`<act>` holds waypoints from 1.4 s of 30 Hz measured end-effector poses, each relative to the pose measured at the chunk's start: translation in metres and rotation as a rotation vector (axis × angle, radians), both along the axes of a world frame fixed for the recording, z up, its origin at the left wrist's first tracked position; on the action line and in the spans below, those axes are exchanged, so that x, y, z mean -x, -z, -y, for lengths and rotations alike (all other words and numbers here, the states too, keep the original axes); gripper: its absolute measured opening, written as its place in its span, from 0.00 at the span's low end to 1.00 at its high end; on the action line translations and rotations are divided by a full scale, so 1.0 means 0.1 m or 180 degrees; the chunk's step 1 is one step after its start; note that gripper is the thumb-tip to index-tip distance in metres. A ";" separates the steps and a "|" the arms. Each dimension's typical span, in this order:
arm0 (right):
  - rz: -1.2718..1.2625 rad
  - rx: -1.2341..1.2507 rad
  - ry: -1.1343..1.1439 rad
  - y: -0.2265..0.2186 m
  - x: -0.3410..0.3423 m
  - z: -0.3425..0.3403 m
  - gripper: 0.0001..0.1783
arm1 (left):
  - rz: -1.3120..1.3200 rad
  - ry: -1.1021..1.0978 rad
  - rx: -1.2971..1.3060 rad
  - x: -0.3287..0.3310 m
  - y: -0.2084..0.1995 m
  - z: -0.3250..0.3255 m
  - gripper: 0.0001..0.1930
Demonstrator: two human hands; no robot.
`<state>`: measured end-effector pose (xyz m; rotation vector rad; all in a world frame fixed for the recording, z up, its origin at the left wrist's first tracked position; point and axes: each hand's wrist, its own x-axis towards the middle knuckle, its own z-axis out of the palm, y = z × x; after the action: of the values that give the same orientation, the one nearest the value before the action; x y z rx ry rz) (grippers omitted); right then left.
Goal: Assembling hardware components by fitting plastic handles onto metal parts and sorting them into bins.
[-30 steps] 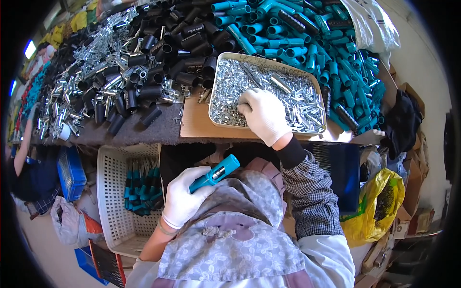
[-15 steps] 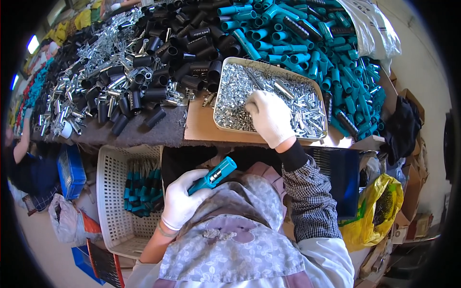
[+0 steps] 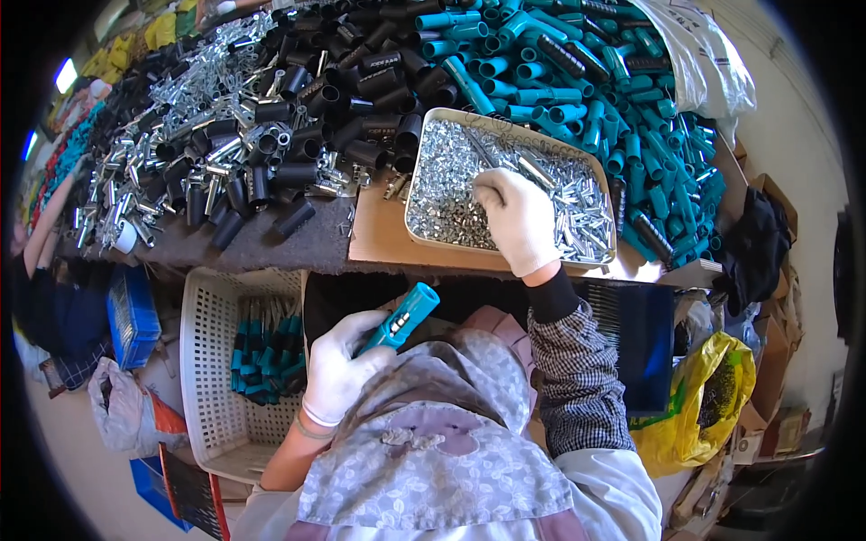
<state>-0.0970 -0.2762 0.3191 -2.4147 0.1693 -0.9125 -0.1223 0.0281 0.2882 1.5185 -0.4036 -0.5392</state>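
Snugly, the fingers of the white-gloved left hand (image 3: 345, 368) wrap around a tilted teal tube (image 3: 410, 309) near the floral apron (image 3: 433, 491), while the gloved right hand (image 3: 520, 221) curls over small metal parts (image 3: 456, 180) in a shallow tray (image 3: 451, 244), fingertips bunched, though whether they pinch a piece I cannot tell.

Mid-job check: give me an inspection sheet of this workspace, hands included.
Surface: dark covering, with a brown board under the tray.
Things: teal tube, slot showing; small metal pieces in the tray.
Clutter: loose silver parts, black sleeves, heaped teal tubes.
Left hand: gloved, gripping the teal tube.
Right hand: gloved, fingers curled at the tray; grasp unclear.
Cables: nothing seen.
Surroundings: white basket, yellow bag, another person's arm.
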 end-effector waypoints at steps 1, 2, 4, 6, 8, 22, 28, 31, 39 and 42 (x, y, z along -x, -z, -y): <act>-0.0022 0.0077 0.0057 -0.01 0.01 0.02 0.05 | -0.0190 -0.0007 0.0098 0.00 -0.02 0.01 0.23; -0.0025 0.0080 0.0079 -0.02 0.03 0.03 0.05 | -0.0410 0.0039 0.0180 -0.01 -0.09 0.04 0.23; -0.0002 -0.0033 0.0021 -0.06 0.09 0.02 0.06 | -0.0497 0.0095 0.0164 -0.03 -0.11 0.05 0.23; -0.0011 -0.0423 -0.0171 -0.16 0.18 -0.15 0.08 | -0.0597 0.0043 0.0128 -0.04 -0.09 0.04 0.23; -0.0265 -0.1001 -0.0516 -0.24 0.36 -0.37 0.07 | -0.0865 0.0023 0.0533 -0.07 -0.06 0.03 0.25; -0.1300 -0.3003 -0.1311 0.33 0.43 -1.33 0.11 | -0.0323 -0.0690 0.0339 0.00 0.03 -0.08 0.24; -0.1651 -0.3693 -0.1874 0.44 0.17 -1.50 0.17 | -0.0597 -0.0682 0.0506 -0.06 0.11 -0.34 0.24; -0.1729 -0.2743 -0.2387 0.42 -0.08 -1.67 0.21 | -0.0464 -0.0944 0.0417 -0.10 0.27 -0.44 0.24; -0.0080 0.1273 -0.1452 0.10 -1.21 -1.72 0.07 | -0.1535 -0.1226 0.1966 -0.36 0.37 -0.87 0.27; -0.0381 0.1809 -0.1215 0.16 -1.39 -1.75 0.09 | -0.1564 -0.1240 0.1995 -0.39 0.34 -0.87 0.26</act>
<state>0.0416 -0.1013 0.3029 -2.8694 -0.5640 -0.7013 -0.0836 0.1148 0.2541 0.7901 0.1092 -0.4042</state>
